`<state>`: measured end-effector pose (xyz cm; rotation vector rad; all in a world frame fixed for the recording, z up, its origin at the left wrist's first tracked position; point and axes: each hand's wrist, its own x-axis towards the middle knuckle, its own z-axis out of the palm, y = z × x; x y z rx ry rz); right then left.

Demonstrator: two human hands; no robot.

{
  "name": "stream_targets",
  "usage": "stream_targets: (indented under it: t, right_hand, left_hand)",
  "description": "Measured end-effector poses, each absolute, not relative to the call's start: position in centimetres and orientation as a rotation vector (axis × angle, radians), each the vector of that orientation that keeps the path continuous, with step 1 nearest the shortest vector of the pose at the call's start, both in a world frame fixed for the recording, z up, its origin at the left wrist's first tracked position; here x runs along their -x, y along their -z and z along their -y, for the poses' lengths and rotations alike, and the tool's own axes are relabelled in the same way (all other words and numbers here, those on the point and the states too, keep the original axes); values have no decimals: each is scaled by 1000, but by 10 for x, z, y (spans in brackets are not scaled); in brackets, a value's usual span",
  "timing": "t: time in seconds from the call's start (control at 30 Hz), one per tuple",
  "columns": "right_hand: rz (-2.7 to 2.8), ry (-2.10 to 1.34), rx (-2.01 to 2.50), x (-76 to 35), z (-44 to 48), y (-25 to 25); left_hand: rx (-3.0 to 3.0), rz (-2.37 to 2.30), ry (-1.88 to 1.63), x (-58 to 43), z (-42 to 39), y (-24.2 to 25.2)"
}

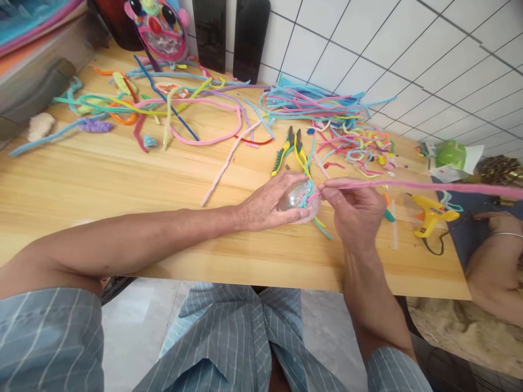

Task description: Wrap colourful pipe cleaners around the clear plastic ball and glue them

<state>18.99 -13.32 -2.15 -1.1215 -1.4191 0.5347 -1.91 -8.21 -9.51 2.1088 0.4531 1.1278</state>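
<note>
My left hand [272, 202] is wrapped round a clear, round plastic ball [293, 197], thumb on the near side and fingers on the far side. Turquoise pipe cleaners [307, 196] cling to the ball's right side, with turquoise and yellow ends sticking out below it. Close against that side, my right hand [353, 209] pinches a long pink pipe cleaner [412, 187] between thumb and forefinger. Its short end touches the ball, while the long part stretches off to the right edge. Just behind the ball lie yellow-and-green pliers [289, 151], their handles spread.
A bundle of blue and pink pipe cleaners [314, 102] lies by the tiled wall, with cut scraps [359, 147] in front. Looser pipe cleaners [208, 141] spread over the left side. A yellow glue gun [433, 215] rests at right, near another person's arm [496, 267].
</note>
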Motion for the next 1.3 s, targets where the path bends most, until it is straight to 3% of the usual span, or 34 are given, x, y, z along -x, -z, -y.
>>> stream_targets:
  t: [0.53, 1.3]
  right_hand:
    - [1736, -485, 1170, -206, 131, 20]
    - [1608, -610, 1201, -199, 131, 17]
  left_hand:
    - [-2095, -465, -1126, 17, 82, 96]
    - [-2109, -458, -1126, 17, 82, 96]
